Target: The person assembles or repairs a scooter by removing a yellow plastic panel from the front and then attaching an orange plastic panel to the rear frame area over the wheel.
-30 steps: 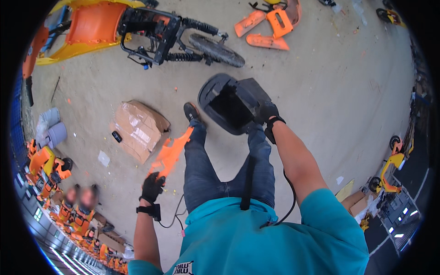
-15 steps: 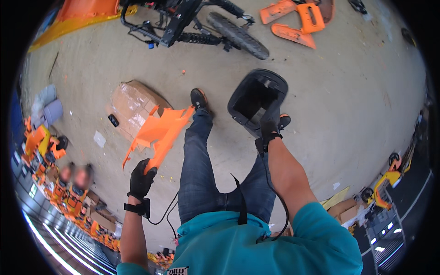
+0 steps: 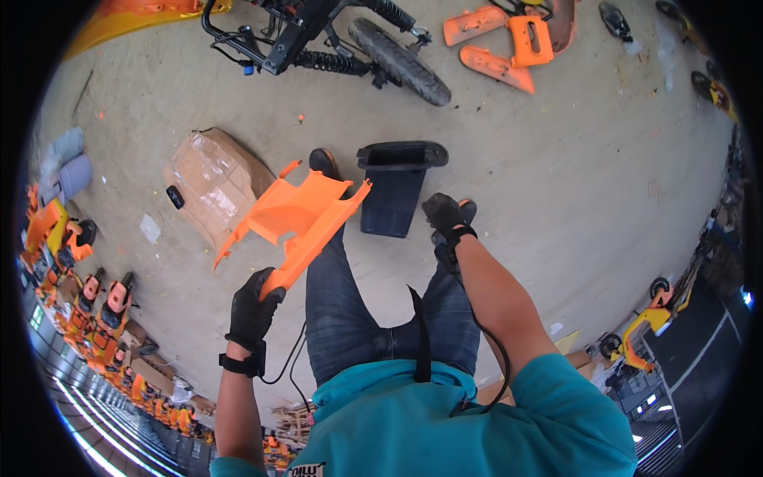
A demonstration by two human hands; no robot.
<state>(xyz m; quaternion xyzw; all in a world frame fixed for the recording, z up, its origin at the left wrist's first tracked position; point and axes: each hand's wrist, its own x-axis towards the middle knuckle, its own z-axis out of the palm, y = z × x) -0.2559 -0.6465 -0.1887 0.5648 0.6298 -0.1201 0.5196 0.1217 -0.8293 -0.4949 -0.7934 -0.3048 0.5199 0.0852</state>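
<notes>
My left hand [image 3: 253, 308], in a black glove, is closed around the lower end of an orange plastic body panel [image 3: 298, 211] with cut-outs and thin prongs. The panel is held up in front of my left leg, overlapping a cardboard piece behind it. My right hand [image 3: 447, 215], also gloved in black, is apart from everything, its fingers curled together with nothing seen in them. Just left of it is a black plastic bin-like box [image 3: 389, 195], its rimmed opening turned away from me. I cannot tell whether the box touches the floor.
A flattened cardboard box [image 3: 214, 175] lies left of my feet with a small black object [image 3: 175, 196] on it. Ahead stands a black vehicle frame with a wheel [image 3: 401, 63]. Orange panels [image 3: 497, 67] lie at the far right. Orange scooters [image 3: 111, 310] line the left side.
My right hand has let go of the black box, which has moved left and tipped over. My left hand has brought the orange panel slightly right. The view has shifted a little.
</notes>
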